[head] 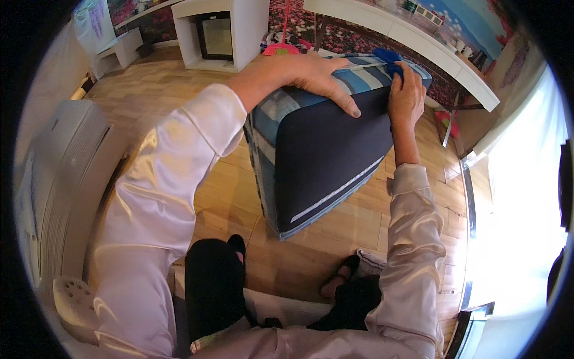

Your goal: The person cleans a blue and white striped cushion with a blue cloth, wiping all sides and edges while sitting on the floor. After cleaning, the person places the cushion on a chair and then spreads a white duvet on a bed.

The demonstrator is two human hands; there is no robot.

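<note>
A block-shaped upholstered piece, a cushion or an ottoman, stands tilted in front of me. Its sides are of blue, grey and white striped fabric, while the face towards me is plain dark cloth with a pale strip along its lower edge. My left hand lies over its top edge, with the thumb on the dark face and the other fingers partly hidden. At the right end of the top, my right hand has its fingers on a bright blue item, a cloth or a brush; which one I cannot tell.
Wood-look floor surrounds the block. A pale ribbed sofa-like piece stands left. Further off are a white cabinet with a small fridge, a pink broom and a white desk. A bright curtain hangs right.
</note>
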